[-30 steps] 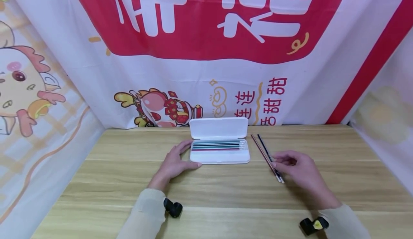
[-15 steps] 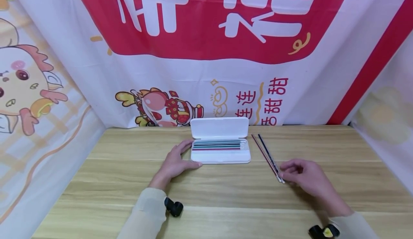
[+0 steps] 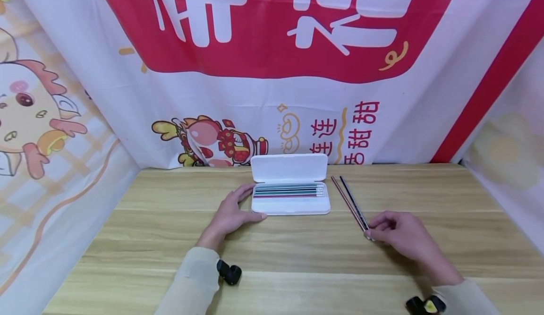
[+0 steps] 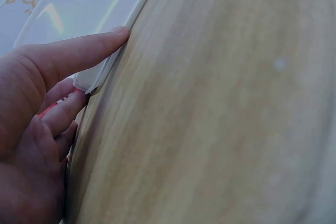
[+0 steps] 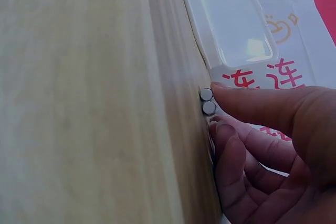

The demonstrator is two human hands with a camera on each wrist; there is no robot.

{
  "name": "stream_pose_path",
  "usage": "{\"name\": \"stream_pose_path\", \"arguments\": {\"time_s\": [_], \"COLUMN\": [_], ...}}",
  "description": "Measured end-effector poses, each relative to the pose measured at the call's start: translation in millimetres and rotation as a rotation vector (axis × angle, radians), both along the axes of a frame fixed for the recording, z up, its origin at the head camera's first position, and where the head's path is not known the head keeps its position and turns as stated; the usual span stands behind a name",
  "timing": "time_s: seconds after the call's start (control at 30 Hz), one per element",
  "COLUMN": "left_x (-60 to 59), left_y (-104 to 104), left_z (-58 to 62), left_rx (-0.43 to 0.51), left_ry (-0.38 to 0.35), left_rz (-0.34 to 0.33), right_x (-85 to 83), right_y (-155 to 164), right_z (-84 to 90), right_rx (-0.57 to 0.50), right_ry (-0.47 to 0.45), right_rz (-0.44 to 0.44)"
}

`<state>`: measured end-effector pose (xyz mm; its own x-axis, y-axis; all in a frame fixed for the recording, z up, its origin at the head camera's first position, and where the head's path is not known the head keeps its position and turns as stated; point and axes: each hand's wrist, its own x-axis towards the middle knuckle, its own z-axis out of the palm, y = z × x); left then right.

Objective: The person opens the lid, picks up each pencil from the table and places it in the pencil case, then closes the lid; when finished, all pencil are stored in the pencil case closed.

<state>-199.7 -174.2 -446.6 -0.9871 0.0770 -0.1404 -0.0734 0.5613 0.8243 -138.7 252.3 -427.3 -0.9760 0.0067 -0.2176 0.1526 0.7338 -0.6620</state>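
A white pencil case (image 3: 291, 207) lies open on the table, its lid (image 3: 289, 168) tipped back. Several pencils (image 3: 284, 192) lie side by side in its tray, white tips to the right. My left hand (image 3: 229, 215) grips the case's left end, thumb along the front edge and fingers at the back. To the right, a reddish pencil (image 3: 345, 198) and a dark pencil (image 3: 352, 198) lie slanted, meeting at their near ends. My right hand (image 3: 401, 232) pinches those near ends between thumb and fingers; their round white ends (image 5: 206, 94) show beside the thumb in the right wrist view.
The wooden table (image 3: 272, 253) runs back to a white and red printed cloth (image 3: 272, 93) hanging right behind the case. Another printed cloth (image 3: 42, 116) hangs at the left. Each wrist wears a small black camera (image 3: 229, 273).
My right hand has slid down the two pencils toward their near ends, and its thumb has closed in on them. The left hand and the case have stayed in place.
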Motion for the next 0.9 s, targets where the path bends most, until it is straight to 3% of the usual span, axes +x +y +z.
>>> {"name": "stream_pose_path", "arguments": {"time_s": [0.27, 0.53, 0.9], "left_x": [0.0, -1.1, -0.8], "left_y": [0.3, 0.7, 2.1], "left_z": [0.9, -1.1, -0.9], "left_rx": [-0.005, -0.002, 0.002], "left_ry": [-0.008, -0.011, -0.009], "left_rz": [0.006, 0.011, 0.012], "right_x": [0.0, 1.5, 3.1], "right_y": [-4.3, -5.0, -1.4], "right_z": [3.6, 5.6, 6.0], "right_rx": [0.03, -0.005, -0.043], "right_ry": [-0.025, -0.084, -0.078], "right_rz": [0.0, -0.021, -0.029]}}
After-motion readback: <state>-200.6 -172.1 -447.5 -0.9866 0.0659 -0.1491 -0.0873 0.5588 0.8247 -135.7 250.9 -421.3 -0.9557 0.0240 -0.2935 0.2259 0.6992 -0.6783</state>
